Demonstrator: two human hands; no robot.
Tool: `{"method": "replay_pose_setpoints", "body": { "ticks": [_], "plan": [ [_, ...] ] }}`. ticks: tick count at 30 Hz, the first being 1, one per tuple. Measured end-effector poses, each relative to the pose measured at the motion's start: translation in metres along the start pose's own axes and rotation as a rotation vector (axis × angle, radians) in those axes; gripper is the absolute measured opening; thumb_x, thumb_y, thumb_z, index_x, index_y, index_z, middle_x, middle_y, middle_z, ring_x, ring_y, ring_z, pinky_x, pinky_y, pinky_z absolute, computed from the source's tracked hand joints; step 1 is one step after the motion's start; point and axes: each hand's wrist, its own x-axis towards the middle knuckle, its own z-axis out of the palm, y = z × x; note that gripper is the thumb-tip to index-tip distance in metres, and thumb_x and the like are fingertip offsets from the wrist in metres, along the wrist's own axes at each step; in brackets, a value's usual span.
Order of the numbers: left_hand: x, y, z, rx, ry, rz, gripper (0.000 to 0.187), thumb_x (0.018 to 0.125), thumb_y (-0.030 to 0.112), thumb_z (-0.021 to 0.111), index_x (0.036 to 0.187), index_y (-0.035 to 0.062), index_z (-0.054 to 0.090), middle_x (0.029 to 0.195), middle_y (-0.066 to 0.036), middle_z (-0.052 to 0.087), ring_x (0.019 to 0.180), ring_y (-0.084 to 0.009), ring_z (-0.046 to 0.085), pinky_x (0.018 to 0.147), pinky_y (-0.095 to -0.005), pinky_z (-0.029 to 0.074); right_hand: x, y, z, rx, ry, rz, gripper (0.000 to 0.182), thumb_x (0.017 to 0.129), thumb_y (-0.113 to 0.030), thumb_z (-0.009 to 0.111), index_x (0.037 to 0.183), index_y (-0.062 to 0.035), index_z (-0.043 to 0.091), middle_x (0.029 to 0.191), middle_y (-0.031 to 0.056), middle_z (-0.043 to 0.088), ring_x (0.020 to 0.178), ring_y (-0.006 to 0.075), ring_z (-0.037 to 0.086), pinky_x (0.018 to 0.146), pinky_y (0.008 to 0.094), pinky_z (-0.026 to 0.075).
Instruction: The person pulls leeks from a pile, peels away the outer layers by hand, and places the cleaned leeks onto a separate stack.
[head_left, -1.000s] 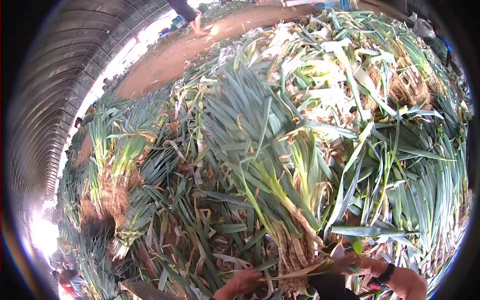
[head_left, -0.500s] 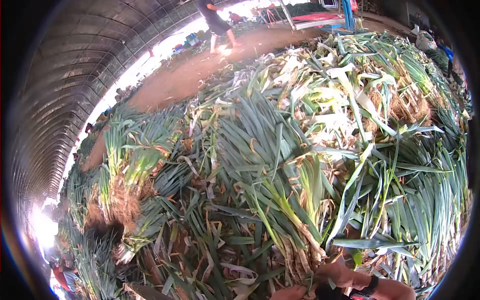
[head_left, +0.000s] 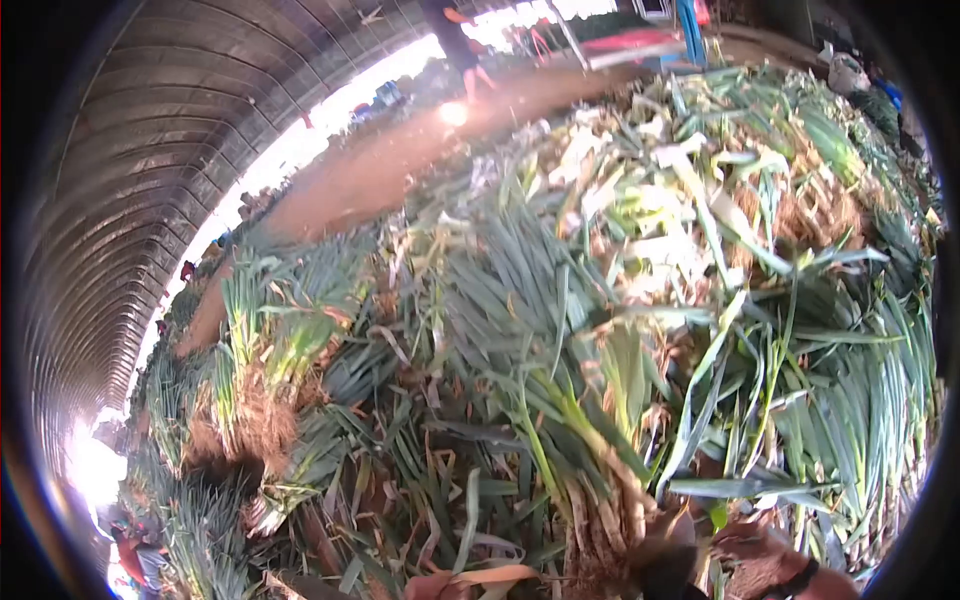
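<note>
Wider apart than in the earlier frame, the left hand (head_left: 436,588) and right hand (head_left: 745,545) flank the leek bundle's (head_left: 550,370) root end, on the heap (head_left: 850,400); lopsided pulling could splay it. Through blur, I can't tell either grip's state; the pale strip (head_left: 497,575) could snap if jerked.

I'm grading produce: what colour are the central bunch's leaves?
Mostly green leaves, best in the head view.

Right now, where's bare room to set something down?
The brown dirt floor, between the heap of leafy stalks and the bright opening; a person is at its far side. Crowded: around the left hand and right hand, packed with stalks; no bare patch shows there.
</note>
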Motion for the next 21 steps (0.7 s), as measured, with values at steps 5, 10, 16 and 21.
{"method": "replay_pose_setpoints", "body": {
  "ticks": [5, 10, 16, 21],
  "plan": [
    [-0.021, 0.080, 0.094, -0.418, -0.156, 0.667, 0.024, 0.103, 0.023, 0.043, 0.100, 0.0034, 0.057, 0.086, -0.006, 0.058, 0.077, -0.0154, 0.055, 0.055, -0.0288, 0.043, -0.005, -0.096, 0.008, 0.337, 0.097, -0.158, 0.018, 0.090, -0.004, 0.061, 0.107, 0.0003, 0.065, 0.085, 0.0049, 0.068, 0.076, 0.0134, 0.065, 0.069, 0.0286, 0.053],
    [-0.096, 0.128, 0.198, 0.145, -0.219, 0.715, 0.035, 0.103, 0.030, 0.045, 0.081, 0.0028, 0.051, 0.065, -0.003, 0.046, 0.057, -0.0113, 0.042, 0.051, -0.0263, 0.035, -0.027, -0.218, 0.035, 0.637, -0.470, -0.291, 0.044, 0.092, -0.005, 0.059, 0.134, 0.0002, 0.047, 0.112, 0.0174, 0.065, 0.099, 0.0243, 0.064, 0.082, 0.0328, 0.053],
    [-0.157, 0.124, 0.228, -0.398, -0.298, 0.828, 0.032, 0.101, 0.030, 0.048, 0.079, 0.0072, 0.048, 0.064, -0.001, 0.043, 0.052, -0.0102, 0.038, 0.049, -0.0260, 0.031, -0.022, -0.202, 0.115, 0.023, -0.737, -0.819, 0.052, 0.093, -0.009, 0.059, 0.140, 0.0018, 0.041, 0.127, 0.0160, 0.058, 0.111, 0.0220, 0.058, 0.094, 0.0348, 0.047],
    [-0.191, 0.130, 0.183, -0.760, -0.276, 0.937, 0.026, 0.094, 0.031, 0.061, 0.088, 0.0065, 0.056, 0.065, 0.001, 0.045, 0.053, -0.0104, 0.041, 0.051, -0.0268, 0.041, -0.088, -0.224, 0.023, 0.660, -0.386, -0.322, 0.029, 0.088, -0.011, 0.061, 0.115, 0.0010, 0.061, 0.100, 0.0100, 0.066, 0.091, 0.0153, 0.060, 0.079, 0.0299, 0.051]
  ]
}}
